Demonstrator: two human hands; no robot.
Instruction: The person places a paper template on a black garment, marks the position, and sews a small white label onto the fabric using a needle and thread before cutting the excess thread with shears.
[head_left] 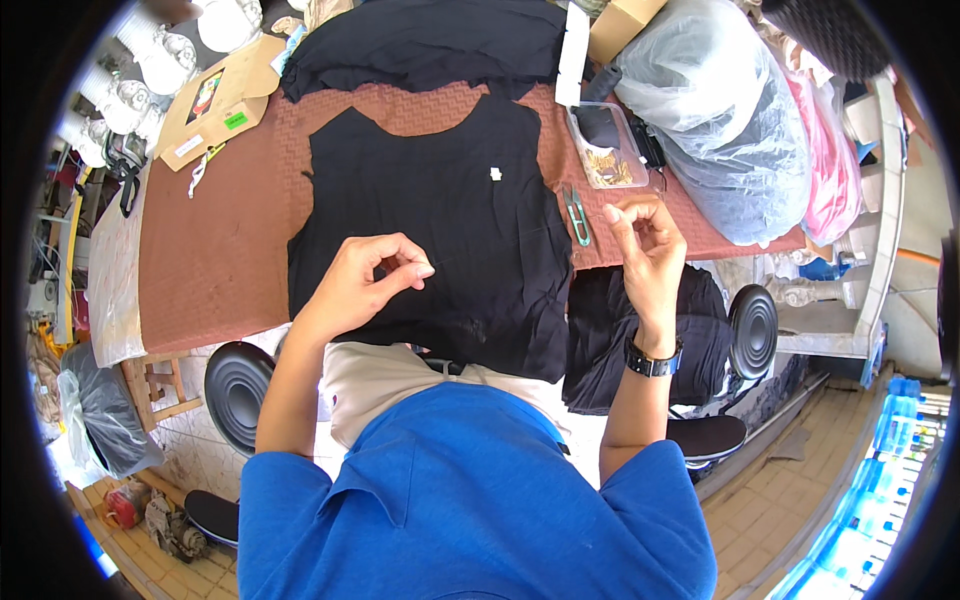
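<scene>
A black sleeveless garment (420, 190) lies spread on the brown-covered table, its lower part hanging over the front edge to my lap. Above its lower left part, my left hand (375, 280) is closed in a pinch, thumb against forefinger. Whatever sits between those fingertips is too small to name. My right hand (648, 240), a dark watch on its wrist, is raised off the garment's right side, also pinching. I cannot make out what it holds. A small white piece (495, 174) rests on the garment. Green-handled thread snips (577, 215) lie between the garment and my right hand.
A clear plastic box (612, 150) with small gold-coloured pieces stands at the right, beside a large stuffed plastic bag (720, 120). More black fabric (430, 45) lies at the back. An open cardboard box (220, 100) sits back left. Black cloth (600, 340) hangs right of my lap.
</scene>
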